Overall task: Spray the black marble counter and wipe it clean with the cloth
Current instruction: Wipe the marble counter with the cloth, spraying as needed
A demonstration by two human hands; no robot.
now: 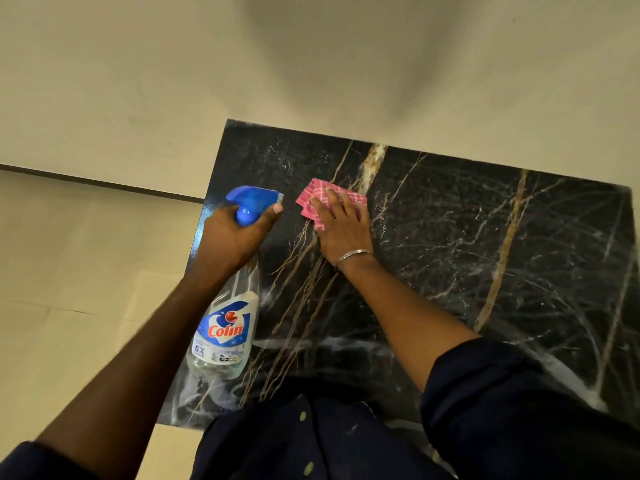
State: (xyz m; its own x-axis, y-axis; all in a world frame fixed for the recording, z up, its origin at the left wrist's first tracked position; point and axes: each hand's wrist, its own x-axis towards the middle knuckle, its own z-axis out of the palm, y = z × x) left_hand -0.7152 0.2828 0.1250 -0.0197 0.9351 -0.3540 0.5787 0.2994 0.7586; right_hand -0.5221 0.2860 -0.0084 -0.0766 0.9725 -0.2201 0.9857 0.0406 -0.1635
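The black marble counter (485, 244) with gold and white veins fills the right and middle of the view. My left hand (232, 237) grips the neck of a clear spray bottle (225, 334) with a blue trigger head, held above the counter's left edge. A forefinger lies along the nozzle. My right hand (341, 225) presses flat, fingers straight, on a folded pink checked cloth (320, 197) near the counter's far left part. A thin metal bangle circles the right wrist.
A plain cream wall (311, 64) rises behind the counter. Pale floor tiles (69, 289) lie to the left, below the counter's left edge. My dark blue shirt (311, 438) fills the bottom of the view.
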